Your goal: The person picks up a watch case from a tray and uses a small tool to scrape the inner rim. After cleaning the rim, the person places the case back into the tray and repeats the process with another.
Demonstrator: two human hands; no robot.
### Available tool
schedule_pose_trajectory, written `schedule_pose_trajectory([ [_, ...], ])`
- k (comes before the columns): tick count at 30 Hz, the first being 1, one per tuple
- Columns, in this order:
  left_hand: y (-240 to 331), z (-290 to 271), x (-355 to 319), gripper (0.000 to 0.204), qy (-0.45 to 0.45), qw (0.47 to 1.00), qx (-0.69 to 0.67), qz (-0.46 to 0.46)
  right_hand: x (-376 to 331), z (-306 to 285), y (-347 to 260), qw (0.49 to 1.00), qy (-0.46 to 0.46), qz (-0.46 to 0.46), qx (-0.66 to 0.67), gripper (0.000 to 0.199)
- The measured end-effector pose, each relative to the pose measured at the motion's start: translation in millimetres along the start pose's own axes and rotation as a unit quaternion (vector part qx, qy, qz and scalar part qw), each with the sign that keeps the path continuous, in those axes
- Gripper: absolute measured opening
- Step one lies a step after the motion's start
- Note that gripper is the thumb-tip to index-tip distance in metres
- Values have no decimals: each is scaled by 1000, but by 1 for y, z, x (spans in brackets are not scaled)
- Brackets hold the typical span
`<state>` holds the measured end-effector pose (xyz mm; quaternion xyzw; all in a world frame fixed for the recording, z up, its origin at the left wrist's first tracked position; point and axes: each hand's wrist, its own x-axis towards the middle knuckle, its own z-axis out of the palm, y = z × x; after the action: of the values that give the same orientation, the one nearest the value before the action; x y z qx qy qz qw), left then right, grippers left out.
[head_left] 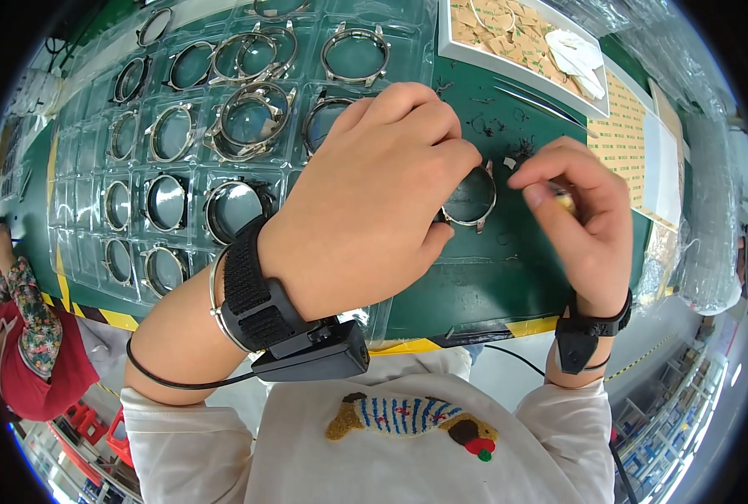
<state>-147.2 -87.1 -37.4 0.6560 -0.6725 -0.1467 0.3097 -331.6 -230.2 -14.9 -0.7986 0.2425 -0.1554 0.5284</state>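
Observation:
My left hand (372, 189) reaches over the green work surface, its fingers bent round the left side of a round metal watch case (475, 202). The case's right half shows past the fingers, while its left part is hidden beneath the hand. Just right of it, my right hand (582, 206) is closed, with thumb and forefinger near each other. A small yellowish bit shows inside that hand, too covered to name. Close to the right fingertips lies a small pale and dark scrap (513, 161).
Clear plastic trays (71, 181) with several watch cases (172, 133) fill the left side. Tweezers (550, 109) lie below a white box (521, 71) of brown adhesive pieces. Dark scraps (483, 126) dot the green mat. Yellow printed sheets (626, 126) lie right. Another person's arm (34, 311) is far left.

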Motion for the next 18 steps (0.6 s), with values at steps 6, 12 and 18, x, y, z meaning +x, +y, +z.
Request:
schedule_pose_trajectory([
  [6,0,-1,0,51,-8,1000,1,4,3,-3,-2,991,-69,-45,-103,20],
  [12,2,0,1,56,-7,1000,1,9,2,8,6,983,-92,-49,-149,19],
  [18,6,7,2,58,12,1000,11,-9,3,13,2,985,-108,-17,-130,16],
])
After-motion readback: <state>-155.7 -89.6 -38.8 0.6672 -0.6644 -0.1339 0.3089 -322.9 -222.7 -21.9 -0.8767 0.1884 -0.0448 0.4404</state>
